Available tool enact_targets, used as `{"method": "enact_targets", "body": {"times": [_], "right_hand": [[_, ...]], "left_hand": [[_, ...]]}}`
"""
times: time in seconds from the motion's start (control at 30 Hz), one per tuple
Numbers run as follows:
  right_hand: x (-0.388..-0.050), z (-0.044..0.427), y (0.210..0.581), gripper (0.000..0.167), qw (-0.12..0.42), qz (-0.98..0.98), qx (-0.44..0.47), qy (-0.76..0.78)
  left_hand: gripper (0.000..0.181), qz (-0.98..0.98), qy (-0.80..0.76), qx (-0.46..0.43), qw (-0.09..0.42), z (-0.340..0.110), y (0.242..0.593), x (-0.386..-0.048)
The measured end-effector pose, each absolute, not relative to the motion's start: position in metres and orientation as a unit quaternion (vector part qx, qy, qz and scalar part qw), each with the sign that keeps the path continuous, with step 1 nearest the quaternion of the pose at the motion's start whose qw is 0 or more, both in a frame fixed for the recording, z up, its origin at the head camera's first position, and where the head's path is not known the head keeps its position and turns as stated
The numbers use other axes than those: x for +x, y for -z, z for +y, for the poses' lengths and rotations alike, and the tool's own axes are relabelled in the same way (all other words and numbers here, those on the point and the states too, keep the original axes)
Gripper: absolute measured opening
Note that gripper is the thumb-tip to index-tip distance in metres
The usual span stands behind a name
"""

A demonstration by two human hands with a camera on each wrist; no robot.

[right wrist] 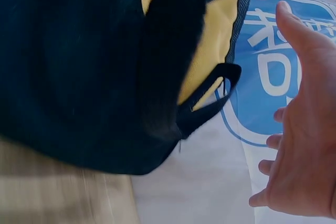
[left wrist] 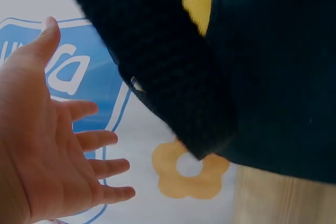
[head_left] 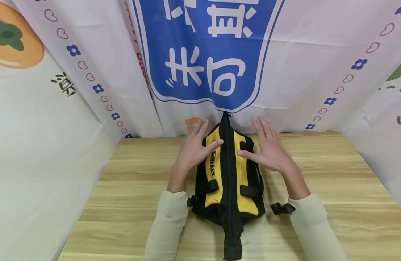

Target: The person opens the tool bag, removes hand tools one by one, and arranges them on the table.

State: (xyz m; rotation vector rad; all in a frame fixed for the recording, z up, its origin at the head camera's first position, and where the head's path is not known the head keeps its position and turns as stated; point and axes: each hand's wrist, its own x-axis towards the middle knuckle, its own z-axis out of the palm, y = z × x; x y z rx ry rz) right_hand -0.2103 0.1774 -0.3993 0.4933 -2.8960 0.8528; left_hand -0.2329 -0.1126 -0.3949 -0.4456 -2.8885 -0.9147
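Observation:
A black and yellow zippered tool bag stands on the wooden table, its closed zip running lengthwise towards the person. My left hand is over the bag's left side, fingers spread and straight, holding nothing. On the other side my right hand is spread the same way, thumb pointing in over the yellow panel. In the left wrist view the left hand appears apart from the black bag side. The right wrist view has the right hand beside a black strap loop, with a gap between.
Behind the table hangs a white cloth with a blue printed sign. White printed walls rise at left and right. A black strap lies by the right cuff. The bag's black end tab points to the near edge.

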Motion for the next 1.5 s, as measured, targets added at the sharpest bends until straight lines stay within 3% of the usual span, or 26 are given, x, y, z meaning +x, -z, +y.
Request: {"method": "enact_targets", "body": {"times": [0.8,1.17,1.5], "right_hand": [[-0.245,0.158,0.400,0.103,0.022,-0.904,0.207,-0.374],[-0.274,0.157,0.400,0.076,0.042,-0.859,0.203,-0.468],[-0.298,0.152,0.398,0.048,0.086,-0.840,0.217,-0.490]], "left_hand": [[0.082,-0.898,0.363,-0.249,-0.004,-0.124,0.396,-0.276],[0.072,-0.872,0.409,-0.268,-0.011,-0.118,0.401,-0.302],[0.051,-0.853,0.452,-0.261,-0.022,-0.108,0.392,-0.327]]}}
